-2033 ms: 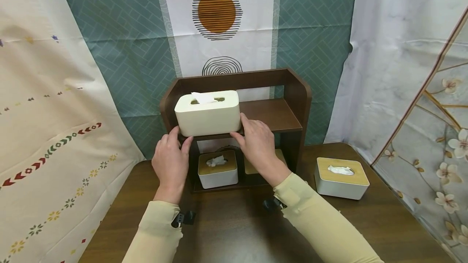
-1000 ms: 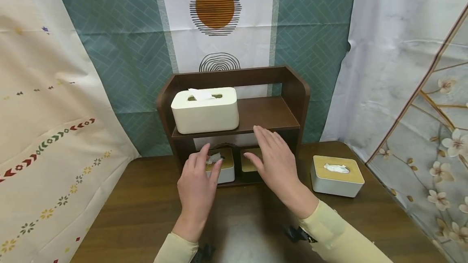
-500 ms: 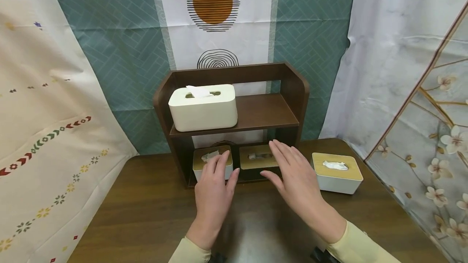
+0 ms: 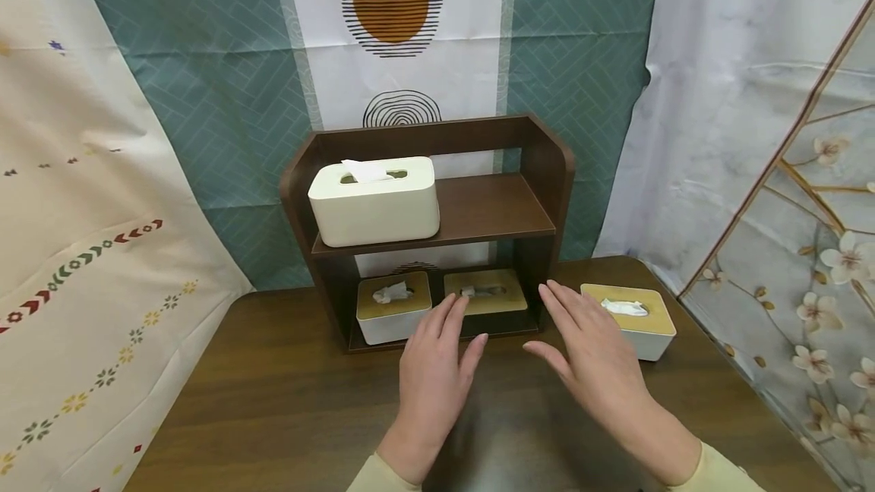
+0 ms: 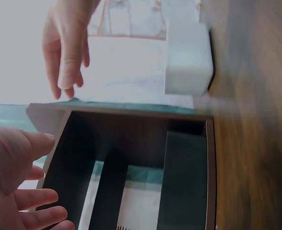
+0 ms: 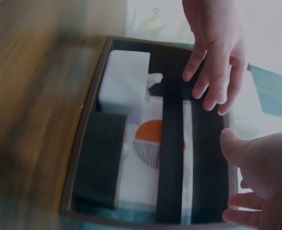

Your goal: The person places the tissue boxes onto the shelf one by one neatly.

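A cream tissue box (image 4: 376, 211) stands on the left part of the upper shelf, a tissue sticking out of its slot. Below it, on the lower shelf, are a white tissue box with a wooden lid (image 4: 393, 321) and, to its right, a dark tissue box with a wooden lid (image 4: 488, 293). My left hand (image 4: 434, 370), fingers extended and holding nothing, hovers in front of these lower boxes. Opposite it, my right hand (image 4: 595, 351) is also free, fingers stretched forward. It partly covers another white tissue box with a wooden lid (image 4: 645, 336) on the table.
The dark brown two-tier shelf (image 4: 499, 207) stands at the back of the wooden table (image 4: 294, 393). Patterned cloths hang behind and on both sides, including a teal one (image 4: 205, 135). The upper shelf's right part is bare board.
Both hands have let go of the cream tissue box on the upper shelf. They have drawn back, down and to the right, while the box stays on the shelf.
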`<state>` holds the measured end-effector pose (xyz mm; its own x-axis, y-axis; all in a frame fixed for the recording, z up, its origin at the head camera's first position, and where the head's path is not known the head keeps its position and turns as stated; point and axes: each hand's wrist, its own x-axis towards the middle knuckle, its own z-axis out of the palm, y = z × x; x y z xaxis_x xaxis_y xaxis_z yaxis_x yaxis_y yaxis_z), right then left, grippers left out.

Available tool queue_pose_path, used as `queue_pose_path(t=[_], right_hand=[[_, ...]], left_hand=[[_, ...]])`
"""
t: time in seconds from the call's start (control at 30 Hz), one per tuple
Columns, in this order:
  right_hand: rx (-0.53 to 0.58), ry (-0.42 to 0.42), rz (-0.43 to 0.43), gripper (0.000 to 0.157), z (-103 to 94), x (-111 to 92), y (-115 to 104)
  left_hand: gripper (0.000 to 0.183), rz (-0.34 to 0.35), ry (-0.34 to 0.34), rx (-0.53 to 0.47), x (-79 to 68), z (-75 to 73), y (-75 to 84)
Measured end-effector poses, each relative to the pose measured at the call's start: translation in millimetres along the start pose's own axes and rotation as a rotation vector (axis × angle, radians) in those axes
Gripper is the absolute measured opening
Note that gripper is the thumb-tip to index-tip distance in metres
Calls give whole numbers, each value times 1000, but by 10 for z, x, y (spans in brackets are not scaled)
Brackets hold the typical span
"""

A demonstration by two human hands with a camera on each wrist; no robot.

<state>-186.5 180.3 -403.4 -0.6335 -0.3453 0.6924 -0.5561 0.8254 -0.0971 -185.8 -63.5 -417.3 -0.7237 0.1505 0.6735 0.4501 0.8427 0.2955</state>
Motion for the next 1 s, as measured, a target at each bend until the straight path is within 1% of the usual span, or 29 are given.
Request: queue_pose_path(t=[0.17, 0.23, 0.43, 0.5, 0.7, 0.9, 1.0], right_hand=[[-32, -23, 11, 89, -69, -150, 157], [-38, -27, 24, 92, -99, -205, 210], [2, -66, 97, 88, -206, -334, 351], [5, -72, 110, 88, -242, -365, 406], [-18, -74, 108, 89, -316, -498, 643], [-35, -117, 117, 95, -366, -644, 867], [-42, -114, 113, 97, -383, -693, 962]], left_hand=[[63, 1, -45, -18, -16, 69, 130], [63, 8, -63, -18, -21, 105, 175], [66, 20, -120, -32, -30, 198, 296], [67, 31, -132, -32, -23, 238, 334], [70, 66, -169, -14, 18, 372, 456], [71, 63, -248, -20, 52, 518, 583], [71, 69, -279, -23, 66, 606, 643]])
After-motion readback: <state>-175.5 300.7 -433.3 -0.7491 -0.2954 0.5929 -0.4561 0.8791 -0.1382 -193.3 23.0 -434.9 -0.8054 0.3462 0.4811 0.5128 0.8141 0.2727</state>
